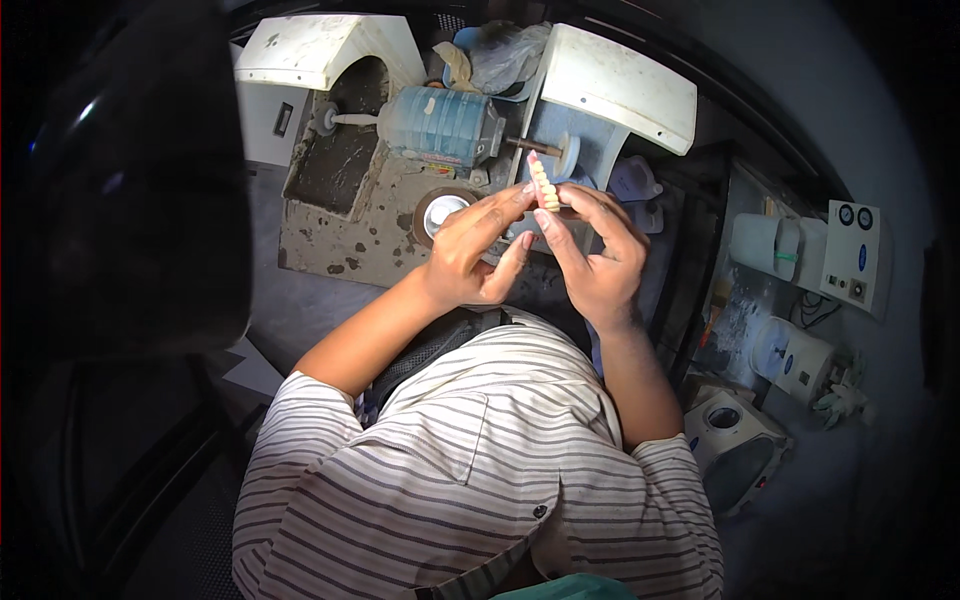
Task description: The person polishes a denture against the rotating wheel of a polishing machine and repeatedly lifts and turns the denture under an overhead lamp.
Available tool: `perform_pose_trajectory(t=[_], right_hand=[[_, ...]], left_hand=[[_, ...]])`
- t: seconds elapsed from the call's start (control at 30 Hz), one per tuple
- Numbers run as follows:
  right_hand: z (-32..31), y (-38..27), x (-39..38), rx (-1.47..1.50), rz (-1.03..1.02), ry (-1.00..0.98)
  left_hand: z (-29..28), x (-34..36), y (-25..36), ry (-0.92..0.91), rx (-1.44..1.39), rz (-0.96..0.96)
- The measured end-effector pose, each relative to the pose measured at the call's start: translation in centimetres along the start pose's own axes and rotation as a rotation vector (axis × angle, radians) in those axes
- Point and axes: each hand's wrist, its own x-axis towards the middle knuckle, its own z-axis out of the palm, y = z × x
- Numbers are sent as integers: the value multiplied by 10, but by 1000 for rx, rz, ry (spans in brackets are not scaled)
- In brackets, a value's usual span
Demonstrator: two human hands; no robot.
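1. Left hand [478, 250] is pinching the denture [543, 183] from its left side, fingertips closed on it, thumb tucked below.
2. Right hand [592, 255] is gripping the same denture from the right, index and thumb clamping on the lower part.
3. Denture is sitting upright between both hands, tooth row facing the camera, pink base at the top, held just beside the small wheel [568, 157] on the right end of the polishing motor [440, 125]; cannot tell if it is touching the wheel.
4. Motor is lying across the desk [330, 240], between two white hoods [620, 85], one at each shaft end.
5. Round tin [443, 212] is sitting on the desk right behind the left hand's fingers.
6. Striped shirt [480, 470] is filling the lower frame.
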Motion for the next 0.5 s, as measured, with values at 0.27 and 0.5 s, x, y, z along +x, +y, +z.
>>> perform_pose_trajectory(t=[0.27, 0.5], right_hand=[[-4, -38, 9, -128, -193, -159], [-5, -51, 9, -187, -250, -232]], left_hand=[[-25, -11, 15, 204, -212, -344], [-35, -7, 19, 100, -120, -173]])
